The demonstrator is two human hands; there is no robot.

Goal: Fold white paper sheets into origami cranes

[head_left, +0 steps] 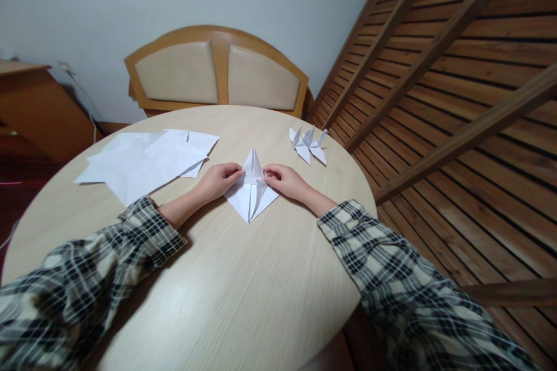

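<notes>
A partly folded piece of white origami paper (251, 185) lies on the round table between my hands, diamond-shaped, with one point toward me and a narrow peak away from me. My left hand (221, 178) pinches its left edge between thumb and curled fingers. On the opposite edge, my right hand (282, 179) grips a raised flap with its fingertips closed. A crease line runs down the middle of the near half. Folded white paper cranes (308, 142) stand together beyond my right hand.
Several loose white paper sheets (143, 159) overlap on the left of the pale round table (209, 278). Behind it stands a wooden headboard (221, 64) with cream panels. Wooden slats (456, 98) lean along the right side, and a brown cabinet (39, 104) is at far left.
</notes>
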